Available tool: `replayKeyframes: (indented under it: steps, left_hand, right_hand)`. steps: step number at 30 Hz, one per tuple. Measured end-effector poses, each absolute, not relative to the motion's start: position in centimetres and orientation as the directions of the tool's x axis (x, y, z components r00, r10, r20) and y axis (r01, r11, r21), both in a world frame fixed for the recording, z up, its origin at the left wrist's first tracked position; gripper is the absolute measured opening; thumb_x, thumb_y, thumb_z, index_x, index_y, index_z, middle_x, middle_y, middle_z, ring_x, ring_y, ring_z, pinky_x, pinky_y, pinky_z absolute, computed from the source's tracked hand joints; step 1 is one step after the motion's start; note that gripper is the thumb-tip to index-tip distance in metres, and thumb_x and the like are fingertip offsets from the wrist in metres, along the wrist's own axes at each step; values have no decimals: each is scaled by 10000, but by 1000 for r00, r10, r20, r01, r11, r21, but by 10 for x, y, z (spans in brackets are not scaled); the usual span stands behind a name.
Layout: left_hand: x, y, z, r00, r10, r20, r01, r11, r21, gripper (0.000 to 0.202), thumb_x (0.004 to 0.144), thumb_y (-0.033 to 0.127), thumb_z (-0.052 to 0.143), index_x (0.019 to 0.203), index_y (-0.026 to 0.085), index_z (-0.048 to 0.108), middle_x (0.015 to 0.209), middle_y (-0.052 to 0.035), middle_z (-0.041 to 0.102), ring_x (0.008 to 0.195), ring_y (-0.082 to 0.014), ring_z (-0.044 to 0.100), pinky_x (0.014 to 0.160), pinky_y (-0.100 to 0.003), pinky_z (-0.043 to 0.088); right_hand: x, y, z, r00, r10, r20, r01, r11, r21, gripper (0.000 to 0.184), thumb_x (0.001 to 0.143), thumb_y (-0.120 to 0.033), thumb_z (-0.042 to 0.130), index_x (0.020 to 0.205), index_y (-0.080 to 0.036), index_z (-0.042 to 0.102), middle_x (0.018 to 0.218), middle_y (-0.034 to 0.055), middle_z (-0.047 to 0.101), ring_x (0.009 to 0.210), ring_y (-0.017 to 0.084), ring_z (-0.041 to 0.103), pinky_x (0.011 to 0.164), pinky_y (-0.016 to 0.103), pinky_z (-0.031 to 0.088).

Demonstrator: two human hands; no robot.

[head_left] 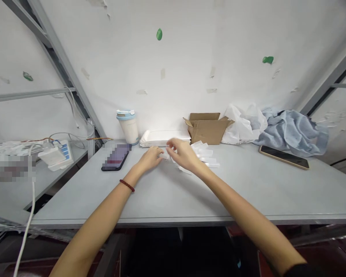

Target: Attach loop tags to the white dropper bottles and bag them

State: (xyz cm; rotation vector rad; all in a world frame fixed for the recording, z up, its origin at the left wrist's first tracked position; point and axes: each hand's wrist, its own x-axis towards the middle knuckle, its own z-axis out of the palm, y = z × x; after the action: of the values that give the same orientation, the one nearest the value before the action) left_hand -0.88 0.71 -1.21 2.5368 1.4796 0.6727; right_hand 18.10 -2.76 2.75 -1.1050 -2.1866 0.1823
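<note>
Over the middle of the desk, my left hand (151, 159) is closed with bent fingers, pinching a small white translucent piece (165, 156) at its fingertips. Close on its right is my right hand (184, 154), slightly blurred, its thumb and fingers curled together above that piece. Whatever the right fingers hold is too small to make out. Several similar white translucent pieces (209, 158) lie in a loose pile beside and partly behind the right hand. Behind both hands rests a stack of flat white paper-like sheets (168, 136) against the wall.
A lidded cup (129, 129) and a phone (117, 157) are on the left. At the back stand an open cardboard box (207, 130), a white plastic bag (240, 125) and blue-grey cloth (294, 130). Another phone (284, 157) lies right. A power strip (60, 156) sits far left.
</note>
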Motion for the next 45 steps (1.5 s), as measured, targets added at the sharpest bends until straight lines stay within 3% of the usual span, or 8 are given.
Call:
replayKeyframes:
  steps: [4, 6, 15, 19, 24, 29, 36, 45]
  left_hand:
    - [-10, 5, -6, 377, 894, 243, 869, -432, 241, 300, 822, 188, 557, 1071, 116, 708, 1042, -175, 716, 1045, -332, 631, 895, -402, 478]
    - [-10, 4, -3, 341, 919, 198, 893, -382, 238, 316, 838, 214, 555, 1098, 108, 701, 1046, -181, 719, 1027, -329, 648, 878, -384, 479]
    - [-4, 5, -8, 188, 944, 271, 915, -269, 302, 413, 828, 178, 559, 1223, 80, 633, 1145, -182, 691, 1100, -304, 626, 986, -398, 453]
    - [-5, 7, -3, 153, 914, 376, 865, -308, 397, 410, 804, 228, 582, 1179, 83, 660, 1146, -171, 694, 1136, -305, 606, 1028, -416, 429]
    - [-1, 1, 9, 161, 912, 378, 692, -377, 615, 335, 840, 316, 538, 1052, 124, 712, 1074, -125, 733, 994, -259, 662, 894, -377, 503]
    - [12, -8, 16, 224, 941, 253, 504, -334, 796, 456, 841, 508, 538, 1034, 132, 708, 967, -117, 746, 845, -228, 676, 726, -332, 525]
    - [24, -23, 26, 305, 941, 150, 296, -243, 924, 518, 736, 641, 641, 790, 132, 720, 890, -115, 713, 703, -162, 606, 613, -287, 501]
    - [25, -27, 25, 376, 917, 136, 195, -221, 956, 355, 679, 464, 777, 847, 152, 766, 682, -20, 645, 632, -125, 555, 632, -274, 471]
  right_hand:
    - [174, -19, 9, -487, 839, 244, 835, 529, -153, 276, 907, -159, 489, 1138, -94, 624, 1157, 191, 627, 1146, 308, 556, 872, 404, 499]
    - [170, -18, 3, -478, 853, 212, 864, 500, -64, 301, 909, -152, 459, 1154, -92, 622, 1197, 210, 594, 1159, 317, 543, 843, 390, 502]
    - [169, -20, 0, -431, 891, 145, 901, 433, 16, 369, 884, -49, 384, 1174, -84, 610, 1118, 213, 628, 1030, 291, 630, 771, 345, 489]
    - [182, -13, 6, -428, 874, 230, 876, 464, -129, 311, 903, -70, 405, 1110, -77, 638, 1115, 190, 667, 1085, 266, 604, 874, 320, 446]
    - [211, -5, 10, -191, 875, 446, 686, 444, -576, 207, 883, -191, 513, 1011, -110, 654, 872, 82, 698, 807, 185, 619, 761, 283, 447]
    - [233, -9, 10, -45, 936, 348, 355, 341, -871, 156, 821, -282, 570, 806, -143, 639, 654, -4, 603, 594, 120, 518, 602, 247, 412]
    - [236, -21, 20, -55, 944, 325, 211, 329, -920, 209, 815, -328, 553, 760, -141, 628, 618, -16, 574, 530, 96, 466, 545, 239, 380]
    - [234, -19, 15, -42, 949, 313, 186, 316, -931, 240, 812, -350, 541, 709, -148, 619, 623, -11, 567, 522, 92, 444, 525, 241, 349]
